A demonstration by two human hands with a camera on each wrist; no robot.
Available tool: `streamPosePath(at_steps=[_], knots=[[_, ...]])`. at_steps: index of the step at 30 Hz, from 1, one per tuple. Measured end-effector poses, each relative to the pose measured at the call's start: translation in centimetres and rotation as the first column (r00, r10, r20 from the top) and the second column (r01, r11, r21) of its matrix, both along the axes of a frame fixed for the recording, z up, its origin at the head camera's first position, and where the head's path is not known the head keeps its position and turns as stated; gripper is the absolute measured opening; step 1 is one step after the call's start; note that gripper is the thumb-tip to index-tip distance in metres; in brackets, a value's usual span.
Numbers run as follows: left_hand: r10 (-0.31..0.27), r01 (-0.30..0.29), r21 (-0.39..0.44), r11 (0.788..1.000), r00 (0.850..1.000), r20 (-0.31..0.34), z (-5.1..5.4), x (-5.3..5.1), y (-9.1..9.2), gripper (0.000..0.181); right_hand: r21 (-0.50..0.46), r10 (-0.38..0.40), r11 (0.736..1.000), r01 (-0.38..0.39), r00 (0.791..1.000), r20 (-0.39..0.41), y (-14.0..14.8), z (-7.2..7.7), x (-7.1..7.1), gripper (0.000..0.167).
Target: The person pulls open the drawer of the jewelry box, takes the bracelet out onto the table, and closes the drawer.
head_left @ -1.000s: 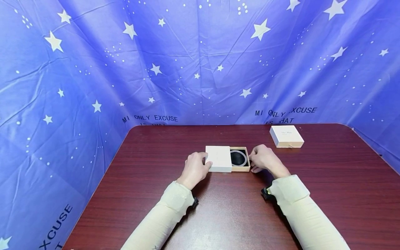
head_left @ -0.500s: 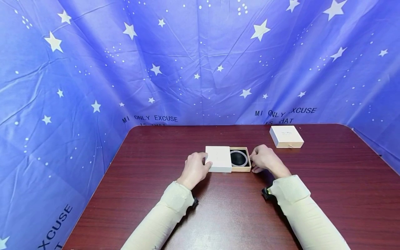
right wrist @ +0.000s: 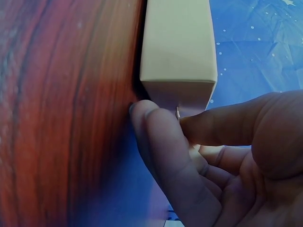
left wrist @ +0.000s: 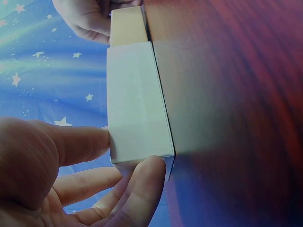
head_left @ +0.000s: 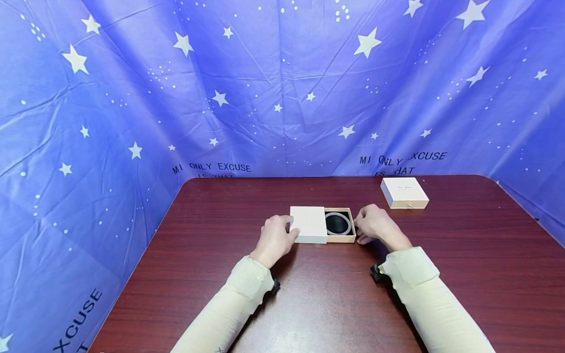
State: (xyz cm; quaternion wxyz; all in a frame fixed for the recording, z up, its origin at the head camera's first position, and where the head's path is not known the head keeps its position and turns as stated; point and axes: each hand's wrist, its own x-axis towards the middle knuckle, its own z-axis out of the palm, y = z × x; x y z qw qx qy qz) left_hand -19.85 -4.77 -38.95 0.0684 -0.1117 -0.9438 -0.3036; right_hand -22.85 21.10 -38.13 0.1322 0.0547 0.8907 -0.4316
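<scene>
A white drawer box lies on the dark red table, its drawer pulled part way out of the sleeve (head_left: 309,224) to the right. In the drawer (head_left: 341,239) a pale, translucent bangle (head_left: 349,223) sits on a black lining. My left hand (head_left: 274,240) holds the left end of the sleeve, thumb on one face and fingers at the end corner in the left wrist view. With thumb and finger my right hand (head_left: 375,226) pinches a small pull tab (right wrist: 178,112) on the drawer's end; the fingers partly cover it.
A second white box (head_left: 404,191), closed, with small print on its lid, stands at the back right of the table (head_left: 282,304). Behind the table hangs a blue curtain (head_left: 265,63) with white stars.
The drawer has slid a little farther right out of the sleeve, together with my right hand, and more of the bangle shows. My left hand and the sleeve have stayed put.
</scene>
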Motion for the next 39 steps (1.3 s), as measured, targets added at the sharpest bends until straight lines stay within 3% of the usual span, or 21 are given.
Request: streamPosePath(at_steps=[18,39], knots=[[-0.004,0.004,0.005,1.0,1.0,-0.01,0.06,0.11,-0.03,0.031,0.049,0.022,0.999,-0.021,1.0,-0.02,0.43,0.05,0.12,0.019],[-0.013,0.012,-0.003,1.0,0.999,-0.036,0.02,0.04,-0.03,0.029,0.04,0.014,0.999,-0.014,1.0,0.004,0.6,0.14,0.1,0.018]])
